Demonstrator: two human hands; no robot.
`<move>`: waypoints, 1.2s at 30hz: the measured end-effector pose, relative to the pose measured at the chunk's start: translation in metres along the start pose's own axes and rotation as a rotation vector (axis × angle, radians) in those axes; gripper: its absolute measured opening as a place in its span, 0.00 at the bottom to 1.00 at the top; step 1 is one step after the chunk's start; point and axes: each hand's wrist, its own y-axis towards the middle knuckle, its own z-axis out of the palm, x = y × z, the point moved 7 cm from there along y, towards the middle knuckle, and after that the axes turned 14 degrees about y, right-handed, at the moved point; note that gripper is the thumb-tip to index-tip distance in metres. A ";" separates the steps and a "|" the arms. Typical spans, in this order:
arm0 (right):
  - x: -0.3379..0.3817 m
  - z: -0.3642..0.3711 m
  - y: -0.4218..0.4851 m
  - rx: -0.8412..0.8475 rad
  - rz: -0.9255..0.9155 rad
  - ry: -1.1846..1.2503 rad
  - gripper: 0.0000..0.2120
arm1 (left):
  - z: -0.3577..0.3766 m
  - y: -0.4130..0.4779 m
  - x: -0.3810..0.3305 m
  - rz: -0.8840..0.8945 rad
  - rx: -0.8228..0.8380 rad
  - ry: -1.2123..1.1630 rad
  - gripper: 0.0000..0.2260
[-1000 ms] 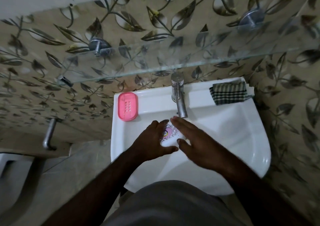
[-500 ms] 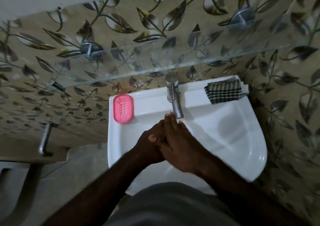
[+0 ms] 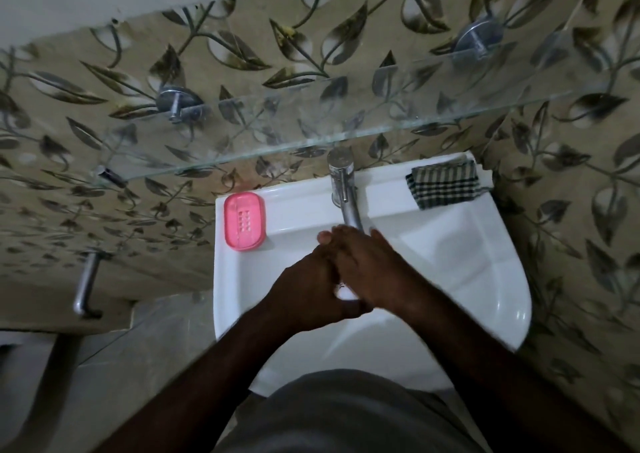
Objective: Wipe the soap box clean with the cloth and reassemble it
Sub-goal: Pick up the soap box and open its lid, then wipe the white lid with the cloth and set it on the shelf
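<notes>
The pink soap box [image 3: 245, 221] lies on the left back rim of the white sink [image 3: 478, 265], with drain holes in its top face. A folded checked cloth [image 3: 443, 184] sits on the right back rim. Over the basin, just below the tap's spout, my left hand [image 3: 304, 289] curls round a small white bar of soap [image 3: 344, 293]. My right hand [image 3: 374, 265] lies flat over it and over the left fingers. Only a sliver of the soap shows between the hands. Neither hand touches the box or the cloth.
A chrome tap [image 3: 343, 189] stands at the middle of the back rim, close above my fingertips. A glass shelf [image 3: 311, 133] juts from the leaf-patterned wall above the sink. A metal bar [image 3: 85, 286] sticks out of the wall at the left.
A second ago the soap lay visible in my left hand with the right hand beside it. The right hand has since slid over the soap and covers it.
</notes>
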 end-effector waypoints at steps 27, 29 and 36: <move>-0.178 -0.122 0.086 -0.289 0.120 -0.338 0.36 | -0.031 0.009 0.013 -0.063 -0.348 -0.410 0.42; -0.189 -0.118 0.088 -0.324 0.095 -0.317 0.33 | -0.036 0.012 0.012 -0.050 -0.388 -0.437 0.41; -0.175 -0.132 0.085 -0.546 -0.051 -0.290 0.12 | -0.042 0.013 0.010 -0.015 -0.475 -0.525 0.36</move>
